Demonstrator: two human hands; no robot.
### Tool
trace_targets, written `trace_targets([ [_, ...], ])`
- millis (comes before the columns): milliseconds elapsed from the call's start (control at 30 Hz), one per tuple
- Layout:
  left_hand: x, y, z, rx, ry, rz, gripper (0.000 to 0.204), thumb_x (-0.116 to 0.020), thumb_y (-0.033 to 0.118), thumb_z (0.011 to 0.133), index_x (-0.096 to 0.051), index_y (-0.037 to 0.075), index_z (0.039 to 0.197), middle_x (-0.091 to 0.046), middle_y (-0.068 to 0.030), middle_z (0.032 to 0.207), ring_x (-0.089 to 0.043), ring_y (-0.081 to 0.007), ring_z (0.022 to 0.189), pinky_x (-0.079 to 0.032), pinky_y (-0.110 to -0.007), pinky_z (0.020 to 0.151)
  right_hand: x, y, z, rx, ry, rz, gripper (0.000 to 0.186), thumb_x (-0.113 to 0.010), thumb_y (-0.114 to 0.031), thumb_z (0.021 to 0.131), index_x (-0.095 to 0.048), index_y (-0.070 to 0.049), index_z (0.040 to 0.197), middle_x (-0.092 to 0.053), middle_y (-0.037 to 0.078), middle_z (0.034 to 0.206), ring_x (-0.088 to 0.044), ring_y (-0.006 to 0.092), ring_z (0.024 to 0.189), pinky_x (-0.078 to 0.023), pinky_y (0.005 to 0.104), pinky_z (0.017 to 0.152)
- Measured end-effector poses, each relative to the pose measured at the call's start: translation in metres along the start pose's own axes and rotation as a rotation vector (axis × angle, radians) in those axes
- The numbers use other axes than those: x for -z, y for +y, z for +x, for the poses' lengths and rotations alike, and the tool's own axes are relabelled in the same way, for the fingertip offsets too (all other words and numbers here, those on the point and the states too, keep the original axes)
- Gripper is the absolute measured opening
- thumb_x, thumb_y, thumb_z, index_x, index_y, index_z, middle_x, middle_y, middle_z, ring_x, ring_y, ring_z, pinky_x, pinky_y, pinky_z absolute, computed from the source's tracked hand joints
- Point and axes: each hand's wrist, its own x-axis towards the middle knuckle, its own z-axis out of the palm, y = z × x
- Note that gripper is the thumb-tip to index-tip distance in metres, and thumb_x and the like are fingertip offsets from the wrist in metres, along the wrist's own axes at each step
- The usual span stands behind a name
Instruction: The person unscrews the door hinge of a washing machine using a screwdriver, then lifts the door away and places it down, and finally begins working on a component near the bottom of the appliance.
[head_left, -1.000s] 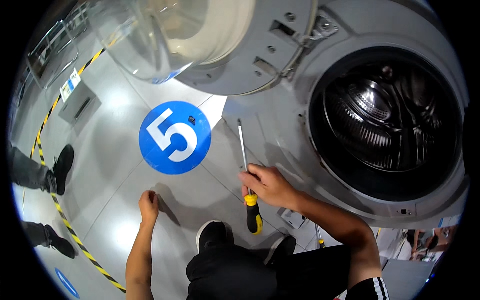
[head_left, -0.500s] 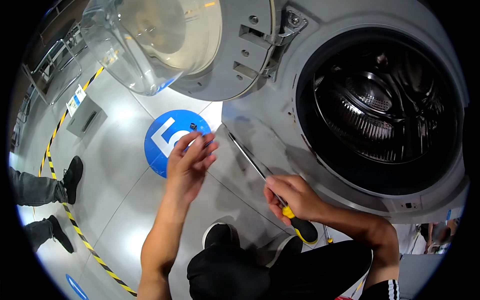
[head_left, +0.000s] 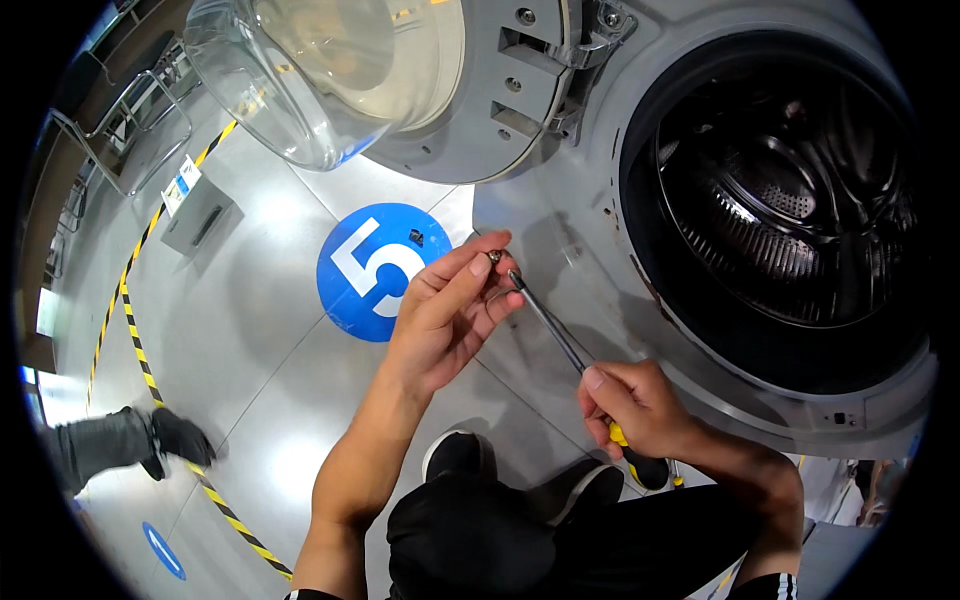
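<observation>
A small metal screw [head_left: 494, 257] sits between the thumb and forefinger of the left grip [head_left: 445, 315], which is pinched closed on it at the fingertips, the other fingers loosely curled; the screw lies at the far end of that grip, above the floor. The tip of a screwdriver [head_left: 548, 320] is just beside the screw, among the left fingertips; whether it touches them I cannot tell; its bare shaft slants down to the right into the right grip [head_left: 637, 408], which is wrapped closed around it near the yellow-and-black handle [head_left: 650, 470], the handle's butt sticking out below the hand.

To the right stands a grey front-loading washing machine [head_left: 585, 235], its steel drum [head_left: 785, 200] showing through the dark round opening; its door [head_left: 500, 150] hangs wide open on a metal hinge [head_left: 600, 45], the clear glass bowl [head_left: 290, 110] facing left.

Under the left grip is a round blue floor sticker [head_left: 340, 255] with a white numeral; farther left, a grey box [head_left: 200, 215] stands on the tiled floor [head_left: 260, 320] near yellow-and-black tape [head_left: 140, 345]; another person's dark shoe [head_left: 182, 437] is over the tape, somewhat blurred.
</observation>
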Motion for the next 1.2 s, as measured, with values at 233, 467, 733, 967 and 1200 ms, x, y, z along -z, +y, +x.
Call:
trace_targets([
  [233,0.013,0.004,-0.001,-0.04,-0.179,-0.001,0.02,-0.051,0.011,0.091,-0.056,-0.002,0.105,-0.06,-0.0109,0.089,-0.061,-0.0161,0.082,-0.054,-0.034,0.078,0.001,0.0,-0.003,0.063,0.012,-0.07,0.034,-0.041,-0.021,0.094,-0.051,-0.001,0.068,-0.048,0.002,0.047,-0.045,0.0065,0.036,-0.035,0.0216,0.038],
  [467,0.008,0.001,-0.005,-0.01,-0.08,0.116,0.022,-0.054,0.021,0.09,-0.058,-0.001,0.091,-0.058,-0.0091,0.083,-0.056,-0.0176,0.079,-0.053,-0.032,0.073,0.001,-0.002,-0.003,0.068,0.004,-0.109,0.035,-0.042,-0.021,0.094,-0.051,-0.001,0.068,-0.048,0.002,0.045,-0.045,0.0063,0.035,-0.035,0.0217,0.037],
  [733,0.014,-0.006,-0.003,-0.062,-0.072,0.047,0.022,-0.057,0.021,0.089,-0.06,-0.001,0.093,-0.06,-0.0095,0.087,-0.058,-0.0162,0.081,-0.05,-0.029,0.072,0.0,-0.006,-0.002,0.067,-0.028,-0.161,0.034,-0.039,-0.02,0.095,-0.05,0.001,0.07,-0.05,0.004,0.048,-0.047,0.0076,0.038,-0.036,0.0217,0.038],
  [967,0.006,-0.011,-0.003,-0.106,0.043,0.122,0.023,-0.058,0.022,0.089,-0.06,0.0,0.094,-0.06,-0.0078,0.088,-0.058,-0.0157,0.081,-0.049,-0.029,0.072,-0.002,0.001,-0.001,0.072,0.054,-0.181,0.033,-0.044,-0.021,0.094,-0.052,0.0,0.07,-0.05,0.002,0.047,-0.046,0.0072,0.036,-0.035,0.0223,0.038],
  [1200,0.003,-0.013,-0.002,-0.041,0.107,0.018,0.022,-0.06,0.023,0.087,-0.061,0.001,0.094,-0.061,-0.0057,0.087,-0.059,-0.0136,0.081,-0.05,-0.028,0.072,-0.004,0.003,0.003,0.113,0.125,-0.305,0.029,-0.045,-0.02,0.093,-0.053,-0.001,0.072,-0.051,0.003,0.048,-0.049,0.0093,0.038,-0.038,0.024,0.04],
])
